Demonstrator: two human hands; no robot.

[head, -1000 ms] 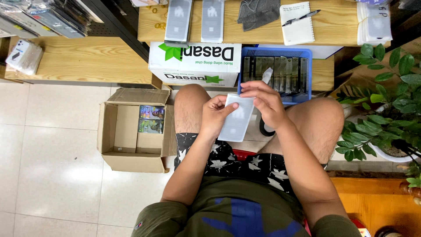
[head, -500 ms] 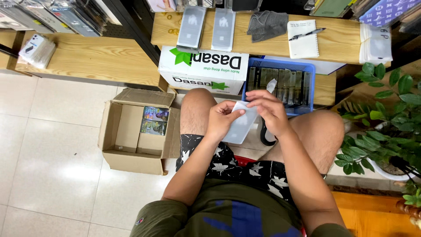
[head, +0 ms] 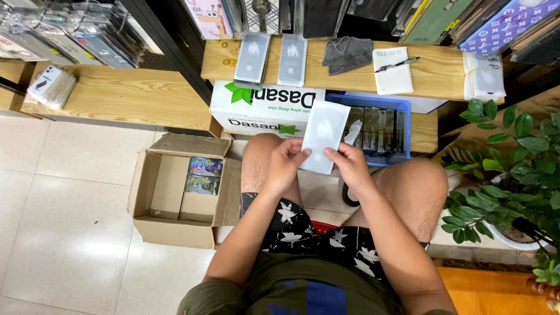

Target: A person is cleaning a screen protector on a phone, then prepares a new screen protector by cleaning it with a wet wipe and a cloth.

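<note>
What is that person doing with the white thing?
A seated person holds a flat, frosted white plastic packet upright between both hands, the left hand on its left edge and the right hand on its lower right corner. Just beyond it sits a blue plastic crate with similar packets standing in a row. Two more grey packets lie on the wooden shelf above. An open cardboard box is on the tiled floor beside the knee.

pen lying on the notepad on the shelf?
Yes: the dark pen lies diagonally across the white notepad on the wooden shelf.
</note>
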